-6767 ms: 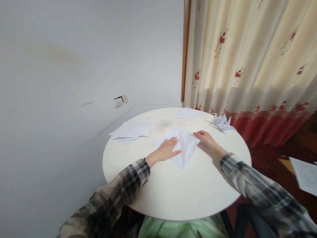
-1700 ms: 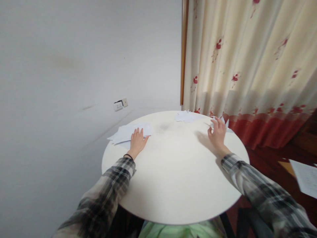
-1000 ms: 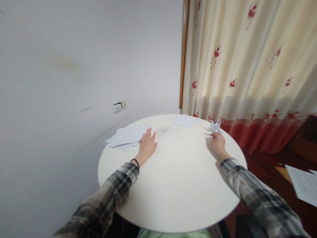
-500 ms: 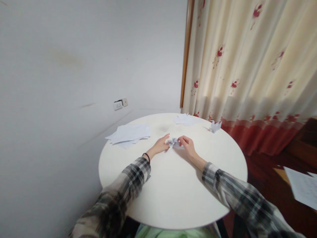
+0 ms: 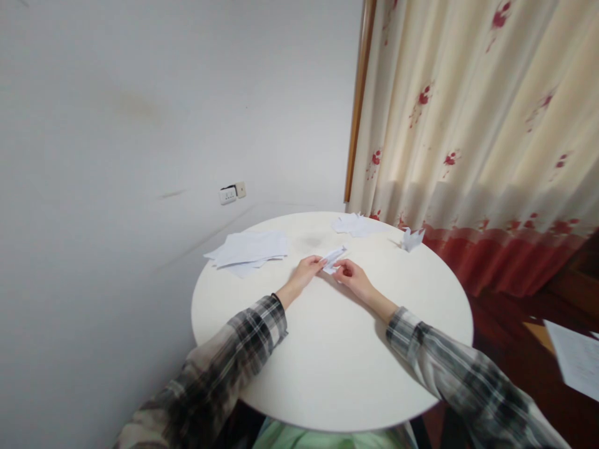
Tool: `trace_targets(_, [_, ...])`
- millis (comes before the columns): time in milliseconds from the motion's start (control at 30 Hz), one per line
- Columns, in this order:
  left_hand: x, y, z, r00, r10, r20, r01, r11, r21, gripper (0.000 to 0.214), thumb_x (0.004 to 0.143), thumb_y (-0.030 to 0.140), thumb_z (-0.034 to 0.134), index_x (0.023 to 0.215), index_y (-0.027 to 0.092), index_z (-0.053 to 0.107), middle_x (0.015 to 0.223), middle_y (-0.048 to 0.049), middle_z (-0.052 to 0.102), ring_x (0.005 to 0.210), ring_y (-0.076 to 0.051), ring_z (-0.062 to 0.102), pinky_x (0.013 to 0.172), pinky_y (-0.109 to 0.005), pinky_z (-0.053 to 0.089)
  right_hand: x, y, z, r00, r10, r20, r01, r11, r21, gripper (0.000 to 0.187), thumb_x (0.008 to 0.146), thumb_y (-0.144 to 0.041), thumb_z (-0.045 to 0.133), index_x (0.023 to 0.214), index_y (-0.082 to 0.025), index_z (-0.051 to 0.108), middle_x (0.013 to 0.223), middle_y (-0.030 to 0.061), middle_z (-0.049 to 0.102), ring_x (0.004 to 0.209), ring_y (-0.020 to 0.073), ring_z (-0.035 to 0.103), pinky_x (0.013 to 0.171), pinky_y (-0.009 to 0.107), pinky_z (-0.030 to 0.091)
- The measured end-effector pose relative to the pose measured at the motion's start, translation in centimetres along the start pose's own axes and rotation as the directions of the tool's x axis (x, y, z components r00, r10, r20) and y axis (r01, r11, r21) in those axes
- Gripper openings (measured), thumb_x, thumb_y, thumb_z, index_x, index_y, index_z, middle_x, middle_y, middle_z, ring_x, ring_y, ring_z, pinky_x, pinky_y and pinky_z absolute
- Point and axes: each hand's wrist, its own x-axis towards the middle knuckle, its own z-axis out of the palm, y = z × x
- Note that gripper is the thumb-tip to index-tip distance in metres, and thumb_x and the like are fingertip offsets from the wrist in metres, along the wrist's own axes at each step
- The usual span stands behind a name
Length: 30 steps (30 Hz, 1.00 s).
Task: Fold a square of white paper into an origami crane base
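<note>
A small piece of folded white paper (image 5: 334, 254) is held just above the middle of the round white table (image 5: 337, 368). Its long narrow shape slants up to the right. My left hand (image 5: 309, 269) pinches its lower left end between thumb and fingers. On the near right side, my right hand (image 5: 354, 275) has its fingers curled with the fingertips at the paper's lower edge. Whether those fingertips grip it or only touch it is hard to make out.
White paper sheets (image 5: 250, 248) lie stacked at the table's left. Further paper pieces (image 5: 353, 224) are at the back edge. A folded paper crane (image 5: 412, 240) stands at the back right. Beyond are a wall socket (image 5: 228, 196) and a patterned curtain (image 5: 458, 125).
The folded paper has turned from a crumpled-looking, bent shape to a long one pointing up to the right. Both hands have shifted slightly, and the view has moved a little left.
</note>
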Motion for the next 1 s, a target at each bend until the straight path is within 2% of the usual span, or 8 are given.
trace_targets(167, [-0.7, 0.8, 0.4, 0.994, -0.034, 0.101, 0.055, 0.975, -0.216, 0.038, 0.066, 0.046, 0.063, 0.079, 0.011, 0.062, 0.08, -0.007, 0.062, 0.073, -0.015, 0.056, 0.07, -0.026, 0.044, -0.2, -0.4, 0.0, 0.998, -0.056, -0.037, 0.051, 0.989, -0.136, 0.027, 0.066, -0.037, 0.061, 0.083, -0.017, 0.056, 0.061, -0.0043, 0.05, 0.055, 0.0106, 0.045, 0.055, 0.024, 0.036])
trace_targets(333, [-0.9, 0.9, 0.4, 0.997, -0.054, 0.062, 0.067, 0.969, -0.239, 0.029, 0.063, 0.036, 0.068, 0.077, 0.012, 0.063, 0.078, -0.0053, 0.063, 0.075, -0.014, 0.057, 0.077, -0.027, 0.043, -0.2, -0.8, 0.2, 0.996, -0.047, -0.081, 0.034, 0.988, -0.153, 0.025, 0.069, -0.039, 0.058, 0.08, -0.016, 0.058, 0.069, 0.0001, 0.057, 0.063, 0.0123, 0.049, 0.06, 0.025, 0.039])
trace_targets(500, [-1.2, 1.3, 0.5, 0.997, -0.037, 0.061, 0.053, 0.957, -0.286, 0.028, 0.066, 0.032, 0.065, 0.086, 0.013, 0.064, 0.093, -0.0083, 0.064, 0.086, -0.017, 0.058, 0.085, -0.03, 0.04, -0.2, -0.6, 0.4, 0.995, -0.077, -0.068, 0.068, 0.99, -0.126, 0.025, 0.067, -0.038, 0.061, 0.08, -0.016, 0.059, 0.07, 0.0004, 0.058, 0.064, 0.0128, 0.051, 0.064, 0.028, 0.041])
trace_targets(600, [-1.3, 1.8, 0.8, 1.0, 0.009, 0.025, -0.003, 0.975, -0.221, 0.03, 0.067, 0.032, 0.064, 0.089, 0.013, 0.063, 0.098, -0.0095, 0.064, 0.089, -0.018, 0.058, 0.088, -0.033, 0.039, -0.1, -0.3, 0.5, 0.997, -0.064, -0.053, 0.059, 0.994, -0.091, 0.029, 0.067, -0.039, 0.061, 0.083, -0.015, 0.06, 0.076, 0.0034, 0.062, 0.068, 0.0152, 0.054, 0.067, 0.031, 0.043])
trace_targets(733, [-1.4, 2.0, 1.4, 0.991, 0.136, -0.019, -0.137, 0.983, -0.125, 0.019, 0.067, 0.03, 0.062, 0.076, 0.014, 0.06, 0.107, -0.0109, 0.061, 0.095, -0.019, 0.056, 0.09, -0.034, 0.037, 0.3, 0.4, 0.7, 0.998, -0.058, -0.036, 0.057, 0.998, -0.007, 0.033, 0.073, -0.043, 0.055, 0.091, -0.016, 0.061, 0.09, 0.0069, 0.065, 0.081, 0.0187, 0.058, 0.077, 0.034, 0.043])
trace_targets(867, [-1.6, 1.8, 2.0, 0.972, 0.232, -0.024, -0.233, 0.971, -0.051, 0.012, 0.071, 0.027, 0.058, 0.072, 0.015, 0.054, 0.115, -0.0127, 0.056, 0.102, -0.02, 0.054, 0.09, -0.036, 0.038, 0.5, 0.8, 0.8, 0.994, -0.07, -0.082, 0.067, 0.997, -0.041, 0.028, 0.077, -0.042, 0.05, 0.086, -0.019, 0.061, 0.089, 0.0055, 0.065, 0.083, 0.0182, 0.058, 0.079, 0.033, 0.043])
trace_targets(933, [-1.9, 2.0, 2.0, 0.944, 0.327, -0.034, -0.323, 0.942, 0.094, 0.008, 0.073, 0.024, 0.055, 0.075, 0.016, 0.054, 0.116, -0.0114, 0.055, 0.107, -0.02, 0.05, 0.094, -0.036, 0.035, 0.5, 0.7, 0.8, 0.988, -0.077, -0.13, 0.069, 0.996, -0.062, 0.024, 0.077, -0.04, 0.049, 0.087, -0.02, 0.059, 0.089, 0.0048, 0.064, 0.084, 0.018, 0.058, 0.079, 0.033, 0.044])
trace_targets(1000, [-2.3, 2.4, 2.0, 0.901, 0.432, -0.03, -0.405, 0.864, 0.298, 0.005, 0.075, 0.022, 0.054, 0.078, 0.018, 0.056, 0.116, -0.009, 0.054, 0.111, -0.02, 0.046, 0.098, -0.037, 0.031, 0.5, 0.3, 0.9, 0.982, -0.077, -0.171, 0.062, 0.994, -0.087, 0.021, 0.077, -0.038, 0.049, 0.086, -0.022, 0.058, 0.087, 0.0046, 0.064, 0.083, 0.0183, 0.058, 0.078, 0.033, 0.044])
